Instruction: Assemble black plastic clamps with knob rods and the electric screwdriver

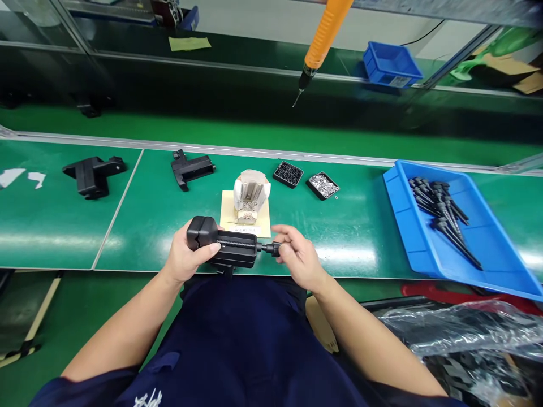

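My left hand [185,257] is wrapped round one end of a black plastic clamp body [238,250], its thumb lying on top. A dark threaded rod [265,247] runs along the body's open channel and sticks out on the right. The fingers of my right hand [300,259] pinch the black knob [276,249] at the rod's outer end. Just beyond the body, a whitish cradle-shaped fixture [251,195] stands on a yellow sheet [227,212]. Two small black trays lie past it, one with tiny dark screws [288,173], the other with small silvery parts [323,185].
A blue bin [401,217] with several black threaded rods [443,212] stands on the right. Similar black parts lie left, one near [193,169] and one farther off [92,175]. An orange electric screwdriver [324,37] hangs overhead. A metal rail [169,143] borders the green table.
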A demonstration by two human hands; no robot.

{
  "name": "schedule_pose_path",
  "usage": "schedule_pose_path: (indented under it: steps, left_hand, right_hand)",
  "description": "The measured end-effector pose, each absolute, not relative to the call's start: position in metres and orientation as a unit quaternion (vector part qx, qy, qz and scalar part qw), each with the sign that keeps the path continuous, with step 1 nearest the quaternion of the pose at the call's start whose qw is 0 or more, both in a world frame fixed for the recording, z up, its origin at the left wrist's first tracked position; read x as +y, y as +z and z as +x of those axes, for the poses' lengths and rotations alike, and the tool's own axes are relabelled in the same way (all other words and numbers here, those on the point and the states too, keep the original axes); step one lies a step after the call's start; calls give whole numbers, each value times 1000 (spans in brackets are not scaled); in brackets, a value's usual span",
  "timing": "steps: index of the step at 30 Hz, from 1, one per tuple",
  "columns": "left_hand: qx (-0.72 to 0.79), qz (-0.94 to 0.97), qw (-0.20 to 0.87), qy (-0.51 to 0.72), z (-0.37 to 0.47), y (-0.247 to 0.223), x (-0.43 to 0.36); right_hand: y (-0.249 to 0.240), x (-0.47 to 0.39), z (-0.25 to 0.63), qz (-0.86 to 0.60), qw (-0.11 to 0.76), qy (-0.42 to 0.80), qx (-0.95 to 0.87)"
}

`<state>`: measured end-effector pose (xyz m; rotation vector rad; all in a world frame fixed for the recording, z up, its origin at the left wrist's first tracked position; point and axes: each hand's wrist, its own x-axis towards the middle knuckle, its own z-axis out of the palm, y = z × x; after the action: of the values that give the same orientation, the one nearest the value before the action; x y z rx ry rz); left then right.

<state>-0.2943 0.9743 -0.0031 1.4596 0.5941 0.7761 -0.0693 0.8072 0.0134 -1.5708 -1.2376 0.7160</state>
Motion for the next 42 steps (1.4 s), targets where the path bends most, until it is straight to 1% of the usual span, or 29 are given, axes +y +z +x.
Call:
schedule_pose_path:
  steps: [2,3,6,8,12,16,19,23,27,30,31,33,35,37,39,41,42]
  left_hand:
    - [273,631,647,331,-294,-3,974]
    - [281,625,650,327,-294,-3,974]
    - [313,603,661,318,-293,-2,972]
    - [327,594,663,318,-292,0,970]
    - [320,610,656,307,-292,2,968]
    - [327,620,642,312,-294,-2,967]
    - [327,616,644,314,-294,-3,967]
    - [320,609,652,320,-292,-1,966]
    - [308,609,658,318,-291,-2,965]
    - [308,608,653,330,-291,-4,963]
    - [312,610,648,334,-290,-5,963]
    - [316,613,644,331,-289,-5,961]
    - [309,616,649,321,-286,-4,960]
    - [299,618,653,318,-284,-3,960]
    - [299,621,650,320,-283,-2,959]
    - [304,621,646,324,-283,-2,959]
    - [305,618,648,324,-283,-2,959]
  right_hand:
    - [15,807,-69,-619,510,309,-510]
    - [16,807,-69,-610,515,293,-525]
    - [16,807,-71,-597,512,194,-587]
    - [16,807,-73,-604,513,178,-584]
    - [20,805,-76,-649,490,268,-516]
    - [26,804,-76,-633,513,246,-524]
    - [27,803,-76,-643,498,292,-503]
    - [27,800,-76,-625,514,253,-530]
    - [29,800,-77,-651,494,298,-493]
    - [27,799,-76,-632,523,278,-500]
    - [26,799,-76,-632,521,292,-494]
    - [23,799,-75,-643,495,328,-484]
    - [20,799,-75,-641,487,315,-503]
    - [20,799,-75,-620,511,287,-522]
    - [22,798,-75,-602,525,319,-511]
    - [24,798,-75,-610,507,382,-474]
    - [24,798,-75,-621,497,395,-459]
